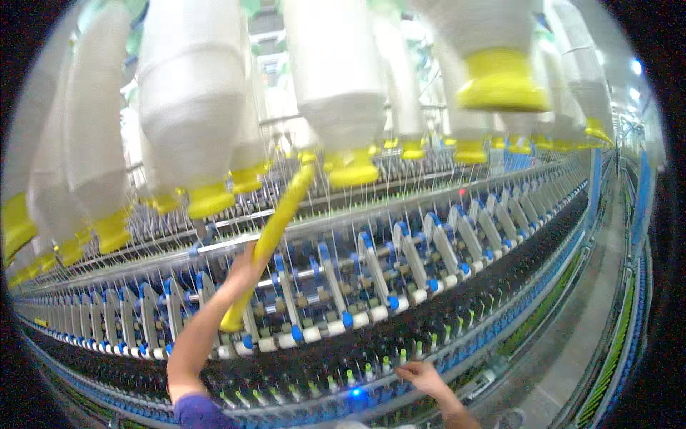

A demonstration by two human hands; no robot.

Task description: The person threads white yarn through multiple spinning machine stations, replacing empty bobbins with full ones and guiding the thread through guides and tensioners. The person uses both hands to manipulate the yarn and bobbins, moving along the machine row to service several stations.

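A long yellow bobbin tube (281, 220) with no roving on it is in my left hand (244, 270), fingers wrapped round it. It tilts, its upper end reaching toward the hanging roving bobbins and its lower end in front of the white rollers (314, 334). My right hand (423, 376) is lower and further right, beside the row of spindles with yellow-green tops (403, 355). Its fingers are pinched together; whatever they hold is too small to make out. A blue light (357, 392) glows on the rail to the left of that hand.
Large white roving bobbins (336, 79) with yellow ends hang close overhead, several in rows. Grey drafting arms (411, 254) with blue parts line the spinning frame. Fine strands run down behind them. At the right, a grey aisle floor (564, 357) runs beside another machine (622, 329).
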